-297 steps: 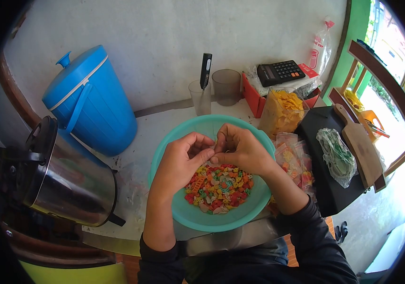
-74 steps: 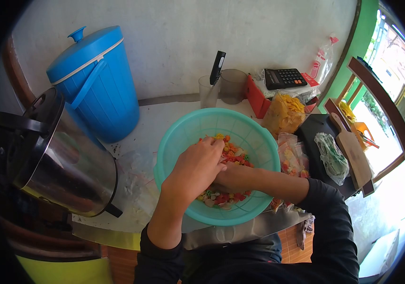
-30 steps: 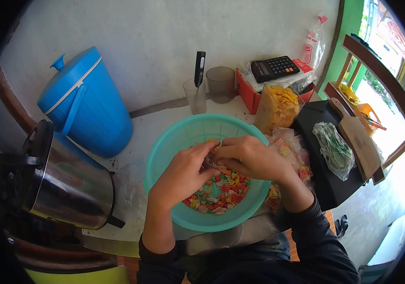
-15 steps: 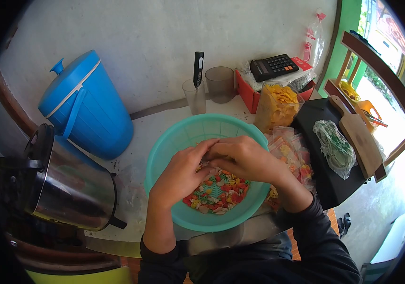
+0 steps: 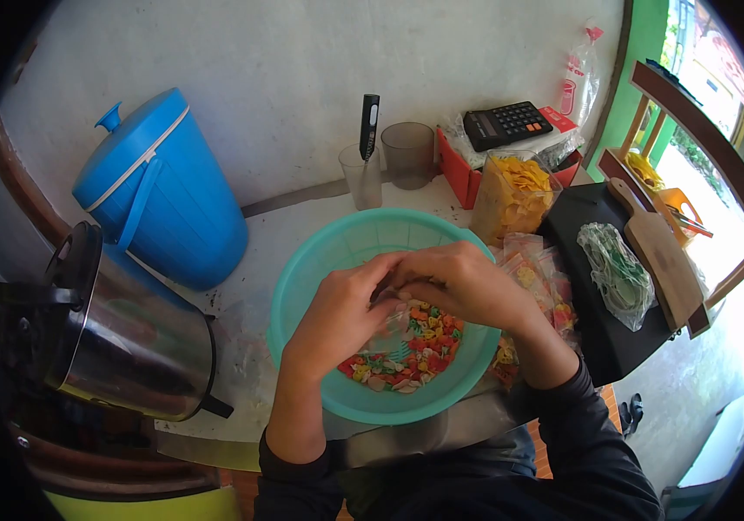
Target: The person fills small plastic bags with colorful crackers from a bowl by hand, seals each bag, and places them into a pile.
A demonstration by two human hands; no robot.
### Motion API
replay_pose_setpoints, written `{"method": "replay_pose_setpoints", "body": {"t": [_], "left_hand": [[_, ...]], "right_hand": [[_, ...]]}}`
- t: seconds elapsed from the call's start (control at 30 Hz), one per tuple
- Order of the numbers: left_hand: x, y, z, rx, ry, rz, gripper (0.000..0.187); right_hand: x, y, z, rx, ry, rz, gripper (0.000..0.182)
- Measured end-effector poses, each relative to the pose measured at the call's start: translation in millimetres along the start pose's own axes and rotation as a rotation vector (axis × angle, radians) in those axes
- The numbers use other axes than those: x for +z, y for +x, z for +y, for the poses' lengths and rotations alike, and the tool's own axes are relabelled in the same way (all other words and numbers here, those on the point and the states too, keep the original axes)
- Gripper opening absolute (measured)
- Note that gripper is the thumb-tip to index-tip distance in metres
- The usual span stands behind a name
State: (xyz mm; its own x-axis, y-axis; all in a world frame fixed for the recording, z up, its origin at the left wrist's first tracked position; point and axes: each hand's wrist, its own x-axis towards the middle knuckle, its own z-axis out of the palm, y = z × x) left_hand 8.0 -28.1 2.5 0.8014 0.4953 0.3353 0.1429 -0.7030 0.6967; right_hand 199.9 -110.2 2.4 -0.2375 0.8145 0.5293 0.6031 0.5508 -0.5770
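A turquoise plastic basin (image 5: 302, 252) holds small red, orange, yellow, green and pale snack pieces (image 5: 428, 352). Above it, my left hand (image 5: 341, 308) and my right hand (image 5: 454, 282) meet with fingers bent and pressed together. From between them hangs what looks like a small clear plastic bag (image 5: 392, 332), see-through over the snacks. The fingertips are partly hidden behind the backs of the hands. To the right of the basin lie several filled clear packets (image 5: 532, 278), close to my right wrist.
A blue cooler jug (image 5: 172, 200) and a steel pot with a black lid (image 5: 142, 347) stand left. Behind the basin are two cups (image 5: 408, 156). At right are a container of yellow chips (image 5: 511, 204), a calculator (image 5: 506, 124), a wrapped green bundle (image 5: 615, 273) and a wooden board (image 5: 663, 252).
Both hands have shifted slightly right, still together over the basin. The clear plastic shows more plainly below the fingers. The camera view has moved a little.
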Motion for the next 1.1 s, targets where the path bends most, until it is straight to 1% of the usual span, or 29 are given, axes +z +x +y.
{"method": "replay_pose_setpoints", "body": {"t": [0.17,0.23,0.33,0.43,0.53,0.63,0.77,0.87,0.93,0.97,1.03,1.1], "left_hand": [[5.1,1.1,6.0,-0.031,0.003,0.032,0.050],[6.1,0.9,5.6,-0.032,-0.036,0.058,0.049],[4.4,1.3,2.8,-0.050,-0.038,0.083,0.046],[0.2,0.6,3.2,-0.048,-0.053,0.103,0.044],[-1.3,-0.1,0.5,-0.041,-0.121,0.102,0.043],[-1.5,0.1,0.1,-0.047,-0.190,0.065,0.044],[-2.7,-0.9,2.8,-0.100,-0.298,0.002,0.043],[-7.8,-5.3,-3.6,-0.082,-0.178,-0.035,0.047],[-12.2,-5.5,-4.5,-0.118,-0.099,-0.032,0.048],[-13.6,-5.6,-4.7,-0.136,-0.059,-0.030,0.048],[-14.4,-6.0,-5.4,-0.113,-0.028,-0.024,0.049],[-14.2,-5.3,-5.7,-0.099,-0.012,-0.022,0.049]], "right_hand": [[-1.1,-1.5,3.8,0.005,-0.024,0.009,0.012],[-2.8,-3.4,5.7,0.013,-0.025,-0.023,0.014],[-9.1,-3.8,-0.6,0.017,0.042,-0.086,0.023],[-11.1,-3.6,-9.6,0.090,0.078,-0.137,0.031],[-2.9,-3.0,-6.3,0.023,0.004,-0.073,0.032],[-3.9,-3.6,-4.9,0.044,0.019,-0.105,0.026],[-6.6,-3.8,-3.0,0.017,0.009,-0.066,0.022],[-1.4,-3.6,3.6,-0.008,0.003,-0.007,0.021],[0.7,-2.8,5.0,-0.002,0.025,0.009,0.020],[1.0,-3.4,5.9,0.016,0.017,-0.023,0.021],[1.5,-5.7,7.3,0.052,0.000,-0.086,0.022],[2.5,-6.9,8.2,0.078,0.008,-0.116,0.036]]}}
